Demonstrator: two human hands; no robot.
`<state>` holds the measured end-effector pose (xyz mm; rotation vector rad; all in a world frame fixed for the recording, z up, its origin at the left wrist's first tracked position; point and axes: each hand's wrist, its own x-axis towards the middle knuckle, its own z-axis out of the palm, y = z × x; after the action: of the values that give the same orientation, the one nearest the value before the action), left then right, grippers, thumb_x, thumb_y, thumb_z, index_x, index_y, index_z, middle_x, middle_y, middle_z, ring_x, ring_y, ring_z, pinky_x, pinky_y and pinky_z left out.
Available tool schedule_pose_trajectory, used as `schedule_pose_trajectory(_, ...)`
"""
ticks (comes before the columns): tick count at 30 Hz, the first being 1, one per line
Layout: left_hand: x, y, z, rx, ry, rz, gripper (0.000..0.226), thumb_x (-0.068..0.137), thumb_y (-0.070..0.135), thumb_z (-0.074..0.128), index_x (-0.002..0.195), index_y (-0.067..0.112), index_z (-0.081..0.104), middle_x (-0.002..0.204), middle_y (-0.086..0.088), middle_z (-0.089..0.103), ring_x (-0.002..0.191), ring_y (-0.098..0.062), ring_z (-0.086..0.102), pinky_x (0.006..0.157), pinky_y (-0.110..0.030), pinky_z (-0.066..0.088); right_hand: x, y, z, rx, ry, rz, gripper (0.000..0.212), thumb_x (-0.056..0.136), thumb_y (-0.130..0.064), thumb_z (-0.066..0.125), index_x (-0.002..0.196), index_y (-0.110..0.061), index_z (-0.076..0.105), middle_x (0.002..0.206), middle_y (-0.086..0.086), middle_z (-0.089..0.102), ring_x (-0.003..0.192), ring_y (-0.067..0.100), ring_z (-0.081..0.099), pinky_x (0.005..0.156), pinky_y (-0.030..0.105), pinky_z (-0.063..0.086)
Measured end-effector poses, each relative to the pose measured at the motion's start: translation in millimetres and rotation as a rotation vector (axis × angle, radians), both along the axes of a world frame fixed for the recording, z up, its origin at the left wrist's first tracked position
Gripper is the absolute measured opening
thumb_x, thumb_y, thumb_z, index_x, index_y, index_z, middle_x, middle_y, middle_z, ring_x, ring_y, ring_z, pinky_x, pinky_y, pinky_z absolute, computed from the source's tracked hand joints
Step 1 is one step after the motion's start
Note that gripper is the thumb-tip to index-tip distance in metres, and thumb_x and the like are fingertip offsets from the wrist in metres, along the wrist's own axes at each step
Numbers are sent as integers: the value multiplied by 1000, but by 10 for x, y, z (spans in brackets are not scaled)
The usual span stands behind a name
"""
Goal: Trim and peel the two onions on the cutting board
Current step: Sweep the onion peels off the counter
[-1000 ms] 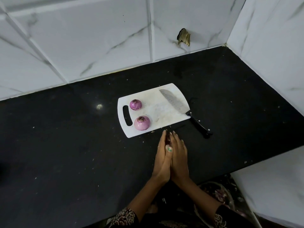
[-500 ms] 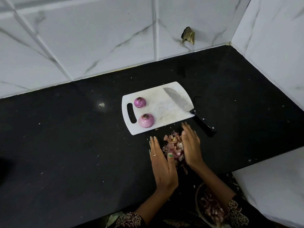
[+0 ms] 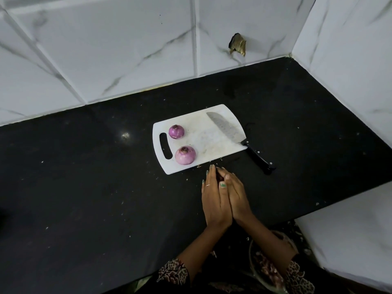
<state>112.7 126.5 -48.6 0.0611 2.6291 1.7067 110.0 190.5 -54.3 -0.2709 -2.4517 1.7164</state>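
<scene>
Right now my left hand (image 3: 215,200) and right hand (image 3: 237,193) press together, fingers straight, on the black counter (image 3: 84,198) just before the cutting board (image 3: 212,141). Both peeled onions (image 3: 185,155) sit there, beside the knife (image 3: 231,132).

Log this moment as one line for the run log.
hands: left hand and right hand pressed together on counter | onions: peeled, on cutting board | knife: untouched

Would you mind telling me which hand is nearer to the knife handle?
Right. The right hand lies below-left of the knife handle; the left hand, pressed against it, is farther left.
</scene>
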Motion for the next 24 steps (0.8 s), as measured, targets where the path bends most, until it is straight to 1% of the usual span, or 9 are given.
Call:
schedule_pose_trajectory(3, 0, -20, 37, 82, -60, -46, 68, 91, 56, 14, 148, 21, 25, 153, 6, 34, 140, 2, 28, 120, -26, 11, 9, -27, 27, -1, 35, -62, 44, 96, -32, 36, 127, -9, 57, 127, 3, 60, 120, 16, 55, 104, 48, 41)
schedule_pose_trajectory(5, 12, -58, 50, 210, -100, -68, 69, 90, 60, 21, 147, 22, 27, 151, 11, 34, 138, 5, 29, 120, -30, 16, 27, -58, 21, 199, 55, -40, 49, 92, -33, 36, 128, -6, 55, 128, 7, 59, 120, 19, 54, 103, 48, 41)
schedule_pose_trajectory(8, 13, -125, 59, 493, -150, -64, 91, 82, 78, 36, 148, 16, 29, 151, 9, 35, 138, 0, 33, 116, -30, 26, 60, -141, 0, 556, 96, -28, 48, 91, -31, 35, 127, -6, 55, 128, 8, 60, 121, 16, 51, 106, 40, 37)
schedule_pose_trajectory(10, -11, -160, 64, 580, -180, -63, 96, 78, 81, 40, 147, 14, 30, 151, 7, 35, 139, -2, 33, 115, -27, 27, 82, -203, -16, 763, 117, -32, 44, 89, -27, 38, 122, -6, 58, 122, 9, 64, 115, 20, 59, 99, 36, 46)
schedule_pose_trajectory(14, 4, -212, 63, 531, -121, -66, 81, 86, 70, 38, 145, 13, 35, 149, 3, 40, 138, -8, 37, 115, -31, 29, 129, -272, -14, 924, 153, -95, 34, 85, -24, 41, 112, -9, 56, 105, 6, 67, 99, 20, 62, 77, 33, 56)
schedule_pose_trajectory(17, 15, -206, 67, 438, -28, -27, 59, 92, 48, 32, 139, 14, 44, 145, -2, 46, 135, -8, 41, 113, -30, 32, 138, -291, 6, 1082, 121, -130, 25, 87, -22, 41, 96, -12, 62, 86, 3, 64, 76, 18, 61, 60, 31, 50)
schedule_pose_trajectory(21, 30, -232, 44, 408, 50, -43, 52, 93, 40, 31, 133, 15, 51, 137, -4, 53, 129, -10, 46, 109, -26, 35, 133, -331, 67, 1104, 168, -161, 22, 82, -19, 42, 75, -12, 62, 68, 2, 60, 57, 16, 56, 47, 28, 44)
schedule_pose_trajectory(22, 27, -240, 46, 413, 62, -50, 50, 93, 40, 32, 132, 16, 52, 135, -3, 55, 127, -10, 48, 107, -27, 37, 134, -334, 92, 1100, 178, -151, 18, 81, -17, 47, 73, -12, 63, 65, 2, 60, 54, 15, 56, 45, 27, 44)
schedule_pose_trajectory(24, 13, -246, 41, 432, 81, -63, 46, 93, 40, 32, 129, 21, 53, 131, 0, 57, 124, -12, 51, 106, -29, 39, 144, -338, 144, 1093, 184, -106, 9, 70, -16, 72, 68, -12, 64, 59, 1, 61, 47, 12, 56, 41, 24, 44)
